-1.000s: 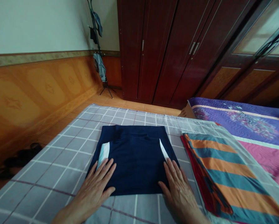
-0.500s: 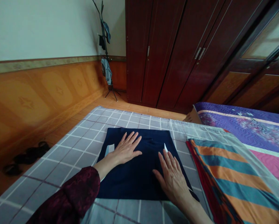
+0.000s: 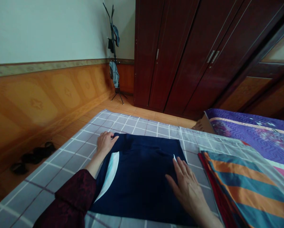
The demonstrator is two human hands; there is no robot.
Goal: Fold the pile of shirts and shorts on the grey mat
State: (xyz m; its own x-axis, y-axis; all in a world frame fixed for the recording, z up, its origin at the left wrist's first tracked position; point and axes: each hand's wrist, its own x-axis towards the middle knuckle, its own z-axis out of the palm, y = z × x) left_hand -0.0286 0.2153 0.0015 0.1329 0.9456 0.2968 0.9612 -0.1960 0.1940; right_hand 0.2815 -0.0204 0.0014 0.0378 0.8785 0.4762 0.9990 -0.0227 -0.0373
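The left hand curls its fingers at the far-left corner of the navy garment, which lies flat on the checked cloth; whether they pinch fabric, I can't tell. The right hand lies spread, 5 digits loose, seemingly steadying its right side.
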